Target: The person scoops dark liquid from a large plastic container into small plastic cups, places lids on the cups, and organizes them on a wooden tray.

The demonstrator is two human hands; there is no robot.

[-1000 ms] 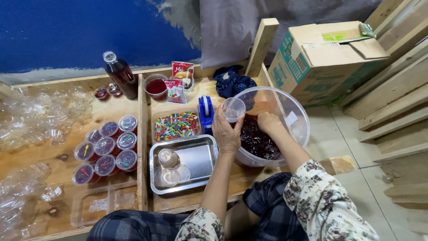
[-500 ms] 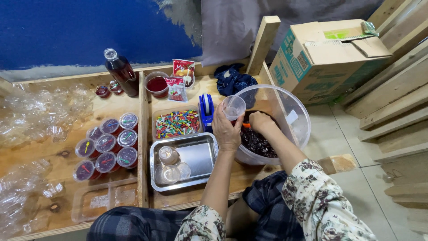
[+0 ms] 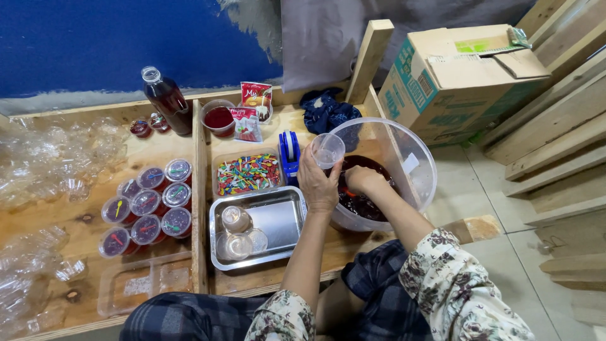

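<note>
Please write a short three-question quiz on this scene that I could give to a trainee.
1. True or false: the left hand holds a small clear cup at the rim of the big clear bowl.
2. Where is the right hand? A) on the dark bottle B) inside the big clear bowl, over the dark red filling C) in the metal tray
3. Fill in: the box of coloured spoons lies just behind the metal ____.

Key: 1 true; 2 B; 3 tray.
</note>
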